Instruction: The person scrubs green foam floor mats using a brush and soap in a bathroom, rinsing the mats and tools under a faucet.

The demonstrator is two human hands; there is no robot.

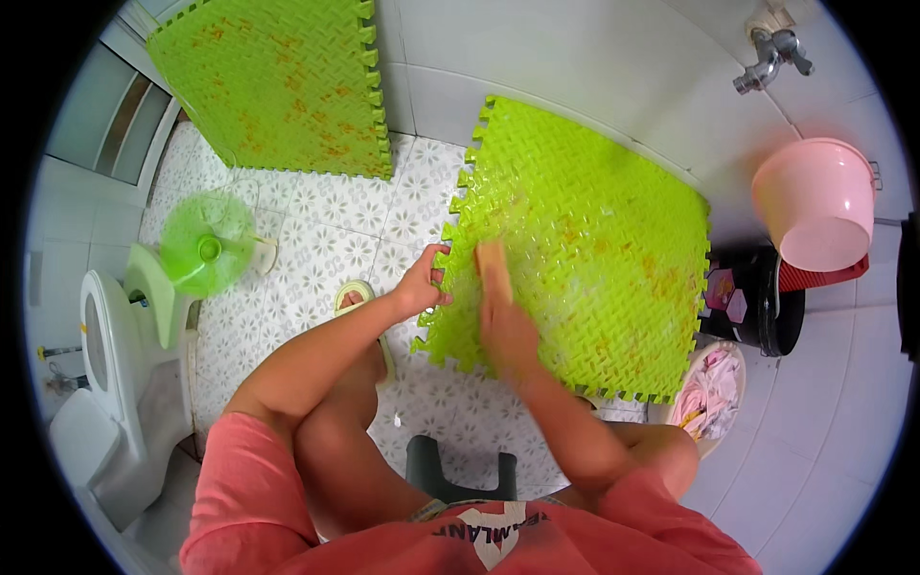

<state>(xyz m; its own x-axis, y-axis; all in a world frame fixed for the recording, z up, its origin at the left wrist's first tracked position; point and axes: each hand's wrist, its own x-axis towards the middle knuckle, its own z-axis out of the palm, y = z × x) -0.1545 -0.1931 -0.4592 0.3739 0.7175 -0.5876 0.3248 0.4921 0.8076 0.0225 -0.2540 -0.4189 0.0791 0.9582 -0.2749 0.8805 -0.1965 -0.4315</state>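
Observation:
A lime-green interlocking foam mat (604, 215) with a raised tread pattern leans tilted before me, its surface wet and marked with orange-brown stains. My left hand (424, 284) grips its toothed left edge, fingers curled around the teeth. In my right hand (507, 334) is a block-shaped orange-tan brush or scrubber (493, 269), pressed against the mat near its left side. Motion blurs this hand and the tool, and the tool's underside is hidden. Whitish suds or wet shine show on the mat around it.
Another stained green mat (280, 86) stands at the far left. A toilet (115, 359) and a round translucent green object (208, 248) are left. On the right are a faucet (769, 61), pink bucket (816, 194), black bucket (755, 302) and laundry basin (740, 424). A dark stool (460, 489) sits beneath me.

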